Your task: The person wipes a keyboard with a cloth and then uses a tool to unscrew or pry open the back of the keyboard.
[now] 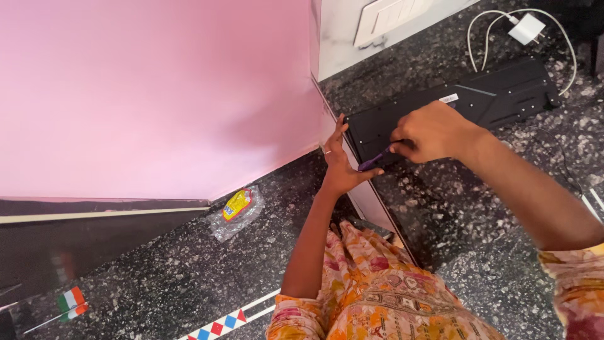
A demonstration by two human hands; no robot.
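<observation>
A flat black device (491, 97), lying upside down like a keyboard, rests on a raised speckled stone ledge. My right hand (434, 132) is closed on a small purple-handled screwdriver (375, 159) whose tip meets the device's near left corner. My left hand (343, 160) presses against that corner and the ledge edge, fingers spread, thumb under the tool. A ring shows on one left finger.
A pink wall (157, 94) fills the left. A white charger with cable (527, 28) lies behind the device, below a white wall switch plate (390, 16). A clear wrapper with a yellow label (238, 208) and a small tricolour flag (72, 302) lie on the dark speckled floor.
</observation>
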